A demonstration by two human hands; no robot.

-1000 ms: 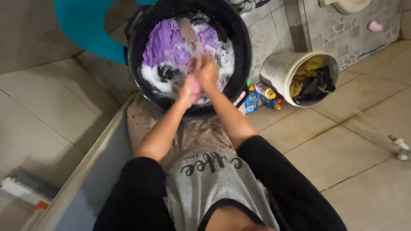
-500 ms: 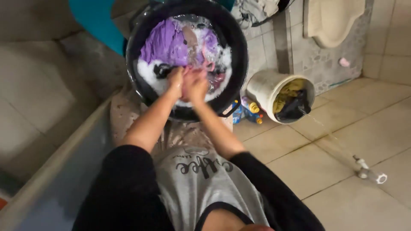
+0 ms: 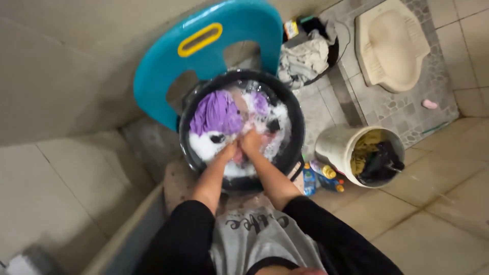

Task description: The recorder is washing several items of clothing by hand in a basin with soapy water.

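Note:
A black round basin [image 3: 293, 119] holds soapy water, foam and clothes, among them a purple garment [image 3: 216, 114]. My left hand [image 3: 227, 151] and my right hand [image 3: 250, 141] are pressed together at the near side of the basin, both closed on a pink cloth [image 3: 238, 156] in the suds. The cloth is mostly hidden between my hands.
A teal plastic chair [image 3: 204, 40] stands behind the basin. A cream bucket [image 3: 338, 145] with yellow and dark laundry sits right of it, with small bottles [image 3: 321, 178] beside. A squat toilet [image 3: 389, 43] and a pile of grey cloth [image 3: 305, 61] lie further back.
The camera has tilted up, showing the chair and toilet. My hands stay together in the basin, rubbing the pink cloth.

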